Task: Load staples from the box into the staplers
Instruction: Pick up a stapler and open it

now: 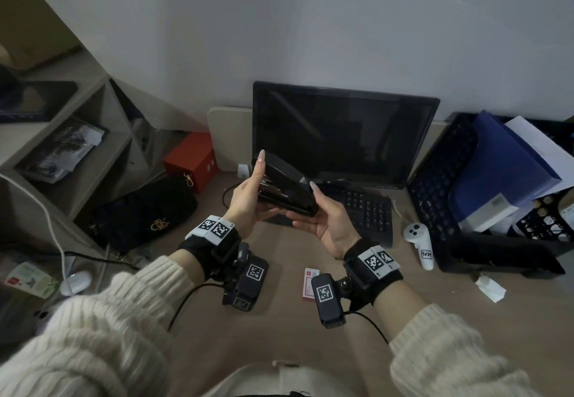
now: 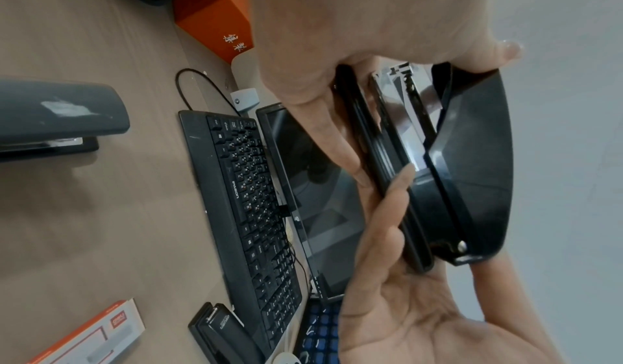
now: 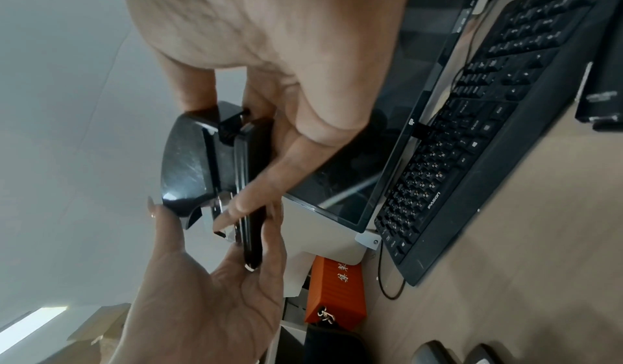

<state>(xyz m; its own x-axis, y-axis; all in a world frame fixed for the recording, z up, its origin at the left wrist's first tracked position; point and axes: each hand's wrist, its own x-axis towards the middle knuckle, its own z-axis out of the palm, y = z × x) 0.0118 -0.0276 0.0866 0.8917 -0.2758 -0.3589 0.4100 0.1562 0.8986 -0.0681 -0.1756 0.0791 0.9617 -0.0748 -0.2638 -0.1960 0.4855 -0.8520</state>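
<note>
A black stapler [image 1: 285, 185] is held in the air in front of the monitor, between both hands. My left hand [image 1: 253, 185] grips its front end, thumb on the top cover and fingers under the base. My right hand [image 1: 320, 210] holds the hinge end from below, thumb against the rear. In the left wrist view the stapler's cover [image 2: 478, 143] stands slightly lifted off the metal magazine [image 2: 404, 103]. A white and red staple box [image 1: 310, 283] lies on the desk near my right wrist. A grey stapler [image 2: 57, 111] and a small black stapler [image 2: 219, 335] rest on the desk.
A dark monitor [image 1: 341, 132] and black keyboard [image 1: 363, 210] sit behind the hands. A red box [image 1: 192, 160] and black bag [image 1: 146, 210] lie left, a white controller [image 1: 419, 241] and black file tray [image 1: 435, 195] right. Shelves [image 1: 62, 154] stand at the far left.
</note>
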